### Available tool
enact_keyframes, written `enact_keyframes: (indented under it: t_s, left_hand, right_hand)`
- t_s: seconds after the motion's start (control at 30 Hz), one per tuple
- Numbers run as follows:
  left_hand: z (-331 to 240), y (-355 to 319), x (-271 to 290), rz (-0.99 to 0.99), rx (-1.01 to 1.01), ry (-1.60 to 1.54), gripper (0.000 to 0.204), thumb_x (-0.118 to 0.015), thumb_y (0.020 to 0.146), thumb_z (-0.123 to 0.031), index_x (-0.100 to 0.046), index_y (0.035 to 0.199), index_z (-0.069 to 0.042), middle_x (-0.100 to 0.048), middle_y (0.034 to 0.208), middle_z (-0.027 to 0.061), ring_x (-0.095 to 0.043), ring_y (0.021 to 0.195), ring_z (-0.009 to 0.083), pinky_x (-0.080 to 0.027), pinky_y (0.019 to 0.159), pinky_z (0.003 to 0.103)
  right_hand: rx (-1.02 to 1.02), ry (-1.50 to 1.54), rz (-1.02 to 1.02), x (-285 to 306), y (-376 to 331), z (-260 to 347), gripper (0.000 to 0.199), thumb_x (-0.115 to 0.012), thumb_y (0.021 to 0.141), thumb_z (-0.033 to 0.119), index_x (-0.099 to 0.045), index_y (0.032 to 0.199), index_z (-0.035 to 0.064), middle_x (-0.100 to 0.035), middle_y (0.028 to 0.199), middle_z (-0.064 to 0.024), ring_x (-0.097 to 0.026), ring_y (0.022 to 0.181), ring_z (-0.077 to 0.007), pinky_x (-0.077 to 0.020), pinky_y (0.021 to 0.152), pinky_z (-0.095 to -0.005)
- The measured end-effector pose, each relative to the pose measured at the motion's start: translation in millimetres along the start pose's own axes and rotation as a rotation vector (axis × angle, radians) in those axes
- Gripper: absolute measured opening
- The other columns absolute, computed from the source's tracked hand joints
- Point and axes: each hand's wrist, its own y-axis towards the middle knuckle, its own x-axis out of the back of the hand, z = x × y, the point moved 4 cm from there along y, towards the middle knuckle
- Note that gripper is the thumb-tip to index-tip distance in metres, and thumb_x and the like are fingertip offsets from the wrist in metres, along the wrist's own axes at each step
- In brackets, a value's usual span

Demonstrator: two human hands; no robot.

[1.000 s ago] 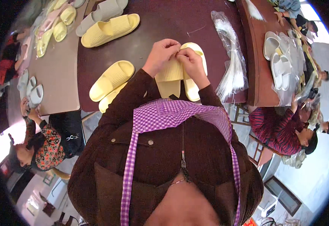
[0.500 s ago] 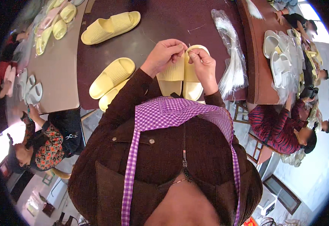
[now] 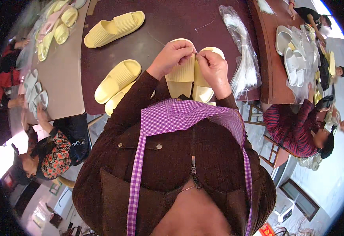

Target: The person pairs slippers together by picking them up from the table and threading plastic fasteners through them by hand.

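Note:
My left hand (image 3: 172, 59) and my right hand (image 3: 213, 70) meet over a pair of yellow slippers, both closed in a pinch. Whatever is between the fingertips is too small to make out. The left slipper (image 3: 180, 74) has a ribbed strap and stands partly behind my left hand. My right hand covers much of the right slipper (image 3: 202, 93). A fine strand (image 3: 155, 38) curves on the table beside my left hand. Another thin clear strand (image 3: 204, 26) lies beyond the slippers.
More yellow slippers (image 3: 118, 80) lie at the left, with another pair (image 3: 115, 29) farther back. A plastic bag of white strands (image 3: 241, 51) lies right. Side tables hold white slippers (image 3: 294, 59) and grey slippers (image 3: 35, 92). Co-workers sit at both sides.
The slipper tips under my hands have spread apart, and my right hand has shifted slightly right. At the left, a co-worker's hands have moved onto the grey slippers.

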Motion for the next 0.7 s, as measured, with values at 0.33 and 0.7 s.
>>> enact_keyframes:
  t_s: [0.33,0.7]
  left_hand:
    - [0.1,-1.6,1.9,-0.028,-0.001,0.134,0.013,-0.057,0.085,-0.016,-0.064,0.088,-0.005,-0.055,0.072,-0.0051,-0.046,0.062,0.0022,-0.037,0.053,0.017]
    - [-0.6,-1.5,2.0,-0.03,-0.012,0.137,0.013,-0.058,0.085,-0.016,-0.064,0.087,-0.005,-0.054,0.071,-0.0056,-0.045,0.061,0.0019,-0.036,0.053,0.017]
  right_hand:
    - [-0.001,-0.086,0.048,1.1,0.3,3.0,0.007,-0.063,0.074,0.006,-0.064,0.078,0.0013,-0.063,0.072,-0.0138,-0.063,0.066,-0.0257,-0.0489,0.059,-0.0307]
    - [-0.012,-0.028,0.037,-0.5,2.7,3.8,0.006,-0.059,0.075,0.008,-0.062,0.076,0.0029,-0.059,0.066,-0.0161,-0.058,0.063,-0.0325,-0.046,0.06,-0.0403]
